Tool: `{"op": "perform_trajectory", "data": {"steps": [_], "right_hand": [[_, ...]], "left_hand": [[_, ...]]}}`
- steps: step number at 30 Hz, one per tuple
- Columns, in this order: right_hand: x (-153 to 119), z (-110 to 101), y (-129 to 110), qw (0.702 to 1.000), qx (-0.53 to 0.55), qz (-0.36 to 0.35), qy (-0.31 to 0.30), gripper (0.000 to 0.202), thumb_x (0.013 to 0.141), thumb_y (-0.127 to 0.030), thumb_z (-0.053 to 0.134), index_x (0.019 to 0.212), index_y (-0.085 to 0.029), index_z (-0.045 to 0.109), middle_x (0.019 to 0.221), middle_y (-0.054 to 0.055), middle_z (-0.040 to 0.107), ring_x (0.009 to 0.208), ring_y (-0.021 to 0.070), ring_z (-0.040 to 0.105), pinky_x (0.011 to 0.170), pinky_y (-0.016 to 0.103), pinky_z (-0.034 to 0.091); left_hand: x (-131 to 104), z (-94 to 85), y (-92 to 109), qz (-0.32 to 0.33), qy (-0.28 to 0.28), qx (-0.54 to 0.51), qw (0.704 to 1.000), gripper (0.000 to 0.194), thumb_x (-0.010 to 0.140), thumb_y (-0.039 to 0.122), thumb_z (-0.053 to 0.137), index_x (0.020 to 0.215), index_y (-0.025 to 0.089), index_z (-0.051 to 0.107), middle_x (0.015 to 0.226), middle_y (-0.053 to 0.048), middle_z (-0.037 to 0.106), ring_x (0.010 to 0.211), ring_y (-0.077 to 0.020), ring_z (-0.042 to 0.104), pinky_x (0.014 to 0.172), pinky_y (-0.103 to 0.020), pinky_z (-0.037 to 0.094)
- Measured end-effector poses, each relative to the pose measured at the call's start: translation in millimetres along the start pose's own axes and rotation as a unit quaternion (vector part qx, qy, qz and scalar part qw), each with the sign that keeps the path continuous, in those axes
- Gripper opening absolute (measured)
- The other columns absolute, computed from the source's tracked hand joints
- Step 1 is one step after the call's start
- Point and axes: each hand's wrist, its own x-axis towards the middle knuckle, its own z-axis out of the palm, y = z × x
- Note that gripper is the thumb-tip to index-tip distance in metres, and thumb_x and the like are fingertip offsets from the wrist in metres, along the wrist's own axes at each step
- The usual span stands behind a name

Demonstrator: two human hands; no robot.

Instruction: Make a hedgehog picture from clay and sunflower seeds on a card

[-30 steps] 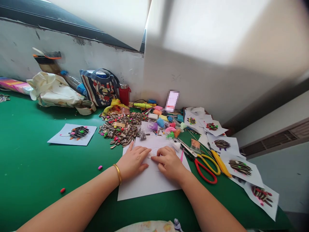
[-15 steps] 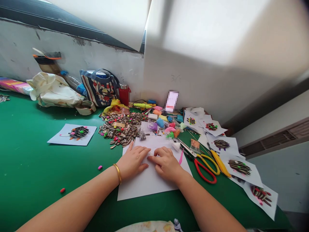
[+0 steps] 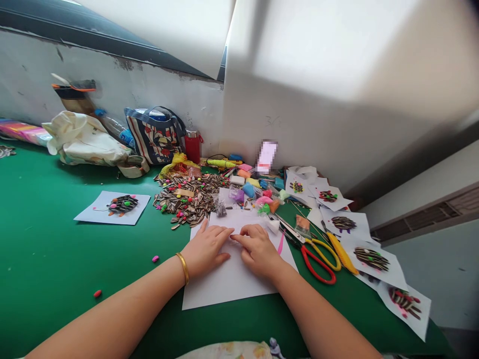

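Note:
A white sheet of paper (image 3: 232, 286) lies on the green table in front of me. My left hand (image 3: 209, 246), with a gold bangle at the wrist, rests flat on the sheet with its fingers spread. On the right part of the sheet is my right hand (image 3: 260, 252), its index finger stretched towards the left fingertips and its other fingers bent. Between the fingertips there may be something small and whitish, too indistinct to name. A pink tool (image 3: 281, 243) lies on the sheet beside my right hand.
Beyond the sheet are a pile of striped seeds (image 3: 194, 199) and bags of coloured clay (image 3: 249, 189). Red-handled scissors (image 3: 318, 267), yellow-handled scissors (image 3: 325, 252) and a yellow cutter (image 3: 342, 253) lie right, near decorated cards (image 3: 392, 267). Another card (image 3: 93, 214) lies left.
My right index finger has straightened and moved slightly up and away from me across the paper. My left hand has stayed nearly still.

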Motion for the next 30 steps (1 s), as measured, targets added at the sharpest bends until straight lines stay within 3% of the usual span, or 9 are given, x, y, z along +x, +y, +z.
{"op": "perform_trajectory", "data": {"steps": [9, 17, 22, 30], "right_hand": [[1.5, 0.5, -3.4, 1.000, -0.008, 0.004, -0.012, 0.042, 0.075, -0.008, 0.054, 0.109, -0.028, 0.065, 0.116, 0.006, 0.052, 0.109, 0.0243, 0.042, 0.095, 0.040, 0.033], [1.6, -0.1, -1.1, 1.000, -0.016, 0.000, -0.009, 0.044, 0.077, -0.008, 0.053, 0.113, -0.030, 0.065, 0.118, 0.005, 0.051, 0.111, 0.0243, 0.042, 0.097, 0.041, 0.033], [2.6, 1.2, 3.5, 1.000, -0.010, 0.017, 0.019, 0.055, 0.076, -0.006, 0.052, 0.126, -0.028, 0.059, 0.117, 0.008, 0.051, 0.111, 0.0245, 0.042, 0.096, 0.041, 0.034], [2.3, 0.7, -0.6, 1.000, -0.002, 0.015, -0.008, 0.043, 0.076, -0.006, 0.052, 0.110, -0.028, 0.066, 0.118, 0.006, 0.051, 0.111, 0.0244, 0.041, 0.097, 0.041, 0.034]], "left_hand": [[-0.5, 2.5, -2.1, 0.006, 0.012, 0.003, 1.000, 0.061, 0.083, 0.034, 0.062, 0.138, 0.021, 0.040, 0.129, -0.011, 0.057, 0.122, -0.0271, 0.050, 0.115, -0.058, 0.008], [-1.0, 2.5, -2.5, 0.005, 0.008, -0.001, 1.000, 0.061, 0.083, 0.034, 0.061, 0.139, 0.022, 0.039, 0.130, -0.011, 0.056, 0.123, -0.0268, 0.049, 0.114, -0.058, 0.008], [-0.5, 2.4, -2.2, 0.006, 0.006, -0.007, 1.000, 0.063, 0.083, 0.033, 0.062, 0.140, 0.022, 0.037, 0.133, -0.011, 0.055, 0.124, -0.0270, 0.048, 0.114, -0.058, 0.007], [-0.3, 0.6, -0.8, -0.002, -0.004, -0.011, 1.000, 0.062, 0.083, 0.031, 0.061, 0.140, 0.020, 0.038, 0.131, -0.012, 0.056, 0.124, -0.0269, 0.048, 0.114, -0.058, 0.007]]}}
